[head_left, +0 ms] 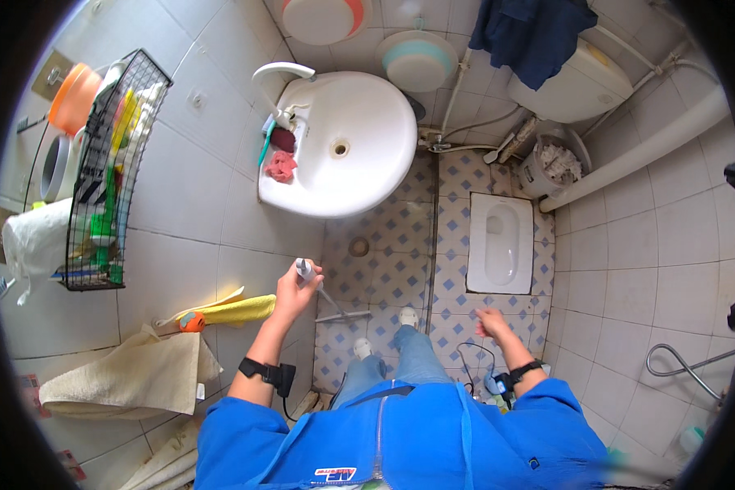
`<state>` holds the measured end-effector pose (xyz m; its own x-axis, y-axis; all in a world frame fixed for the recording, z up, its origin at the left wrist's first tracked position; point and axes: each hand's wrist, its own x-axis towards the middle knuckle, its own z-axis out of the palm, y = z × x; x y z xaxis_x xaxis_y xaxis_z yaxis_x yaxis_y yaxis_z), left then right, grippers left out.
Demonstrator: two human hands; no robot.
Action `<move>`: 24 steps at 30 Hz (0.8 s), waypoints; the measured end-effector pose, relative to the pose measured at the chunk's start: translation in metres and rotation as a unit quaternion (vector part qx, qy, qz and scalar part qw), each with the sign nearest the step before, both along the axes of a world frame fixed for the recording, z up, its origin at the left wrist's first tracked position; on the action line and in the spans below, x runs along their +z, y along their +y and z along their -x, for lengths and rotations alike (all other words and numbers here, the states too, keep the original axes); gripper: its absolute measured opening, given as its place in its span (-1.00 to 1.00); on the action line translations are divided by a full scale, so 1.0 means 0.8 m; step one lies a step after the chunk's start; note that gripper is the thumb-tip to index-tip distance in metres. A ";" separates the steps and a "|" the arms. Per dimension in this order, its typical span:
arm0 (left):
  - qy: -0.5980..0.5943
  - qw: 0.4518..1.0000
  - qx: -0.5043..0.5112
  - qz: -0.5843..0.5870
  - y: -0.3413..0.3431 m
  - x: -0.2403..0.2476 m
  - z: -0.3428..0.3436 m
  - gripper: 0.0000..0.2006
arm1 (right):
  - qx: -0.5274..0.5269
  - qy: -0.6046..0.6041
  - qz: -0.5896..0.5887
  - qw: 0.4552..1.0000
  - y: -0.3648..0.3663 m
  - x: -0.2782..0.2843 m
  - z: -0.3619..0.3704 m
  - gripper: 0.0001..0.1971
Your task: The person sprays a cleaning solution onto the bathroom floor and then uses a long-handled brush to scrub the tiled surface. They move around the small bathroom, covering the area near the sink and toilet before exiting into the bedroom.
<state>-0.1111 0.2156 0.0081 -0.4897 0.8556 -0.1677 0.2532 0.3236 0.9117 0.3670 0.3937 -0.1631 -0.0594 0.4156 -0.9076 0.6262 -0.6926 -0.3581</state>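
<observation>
My left hand (296,291) is wrapped around the upper end of a long-handled floor squeegee (330,299). Its pale grey pole slants down to a thin crossbar that rests on the tiled floor, left of my feet. My right hand (492,323) hangs over the floor on the other side of my legs, fingers loosely curled, with nothing visible in it. The squat toilet (506,253) lies just beyond that hand. A round floor drain (358,247) is set in the tiles ahead of the squeegee.
A white washbasin (376,139) juts out ahead, with cloths (282,167) on its rim. On the left wall hang a wire basket (110,188), a yellow cloth (238,310) and a beige towel (139,376). A waste bin (539,175) and a sloping pipe (653,151) occupy the far right.
</observation>
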 end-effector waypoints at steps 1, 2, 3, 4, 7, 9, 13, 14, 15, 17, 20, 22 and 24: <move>-0.025 0.999 -0.026 0.007 0.017 -0.008 0.007 -0.83 | -0.020 0.003 -0.006 1.000 0.002 -0.003 -0.043 -0.64; -0.058 0.997 -0.049 0.018 0.033 -0.015 0.013 -0.82 | -0.051 -0.020 -0.006 0.998 0.002 -0.004 -0.082 -0.66; -0.088 0.992 -0.077 0.049 0.049 -0.022 0.015 -0.81 | -0.073 -0.020 -0.006 0.997 0.000 -0.004 -0.114 -0.68; -0.126 0.983 -0.101 0.085 0.067 -0.029 0.015 -0.80 | -0.100 -0.038 -0.003 0.994 -0.004 -0.003 -0.140 -0.69; -0.136 0.962 -0.181 0.150 0.116 -0.048 0.012 -0.79 | -0.131 -0.052 -0.011 0.990 -0.031 0.000 -0.191 -0.70; -0.136 0.947 -0.237 0.168 0.142 -0.062 0.004 -0.79 | -0.109 -0.047 -0.013 0.993 -0.059 0.000 -0.208 -0.73; -0.146 0.915 -0.346 0.150 0.178 -0.082 -0.004 -0.79 | -0.065 -0.047 -0.005 0.997 -0.113 -0.007 -0.223 -0.73; -0.147 0.914 -0.356 0.129 0.187 -0.085 0.003 -0.80 | -0.051 -0.050 -0.012 0.997 -0.128 -0.008 -0.228 -0.73; -0.138 0.918 -0.346 0.138 0.196 -0.087 0.014 -0.79 | -0.038 -0.053 -0.020 0.998 -0.142 -0.007 -0.232 -0.73; -0.149 0.917 -0.347 0.132 0.215 -0.089 0.046 -0.79 | -0.035 -0.064 -0.032 0.997 -0.167 -0.007 -0.236 -0.73; -0.150 0.926 -0.315 0.145 0.236 -0.090 0.091 -0.78 | -0.063 -0.085 -0.032 0.994 -0.196 0.005 -0.247 -0.73; -0.118 0.943 -0.280 0.133 0.243 -0.090 0.116 -0.78 | -0.081 -0.093 -0.009 0.992 -0.211 0.012 -0.252 -0.73; -0.088 0.967 -0.211 0.115 0.244 -0.084 0.142 -0.79 | -0.090 -0.101 0.012 0.991 -0.219 0.014 -0.254 -0.73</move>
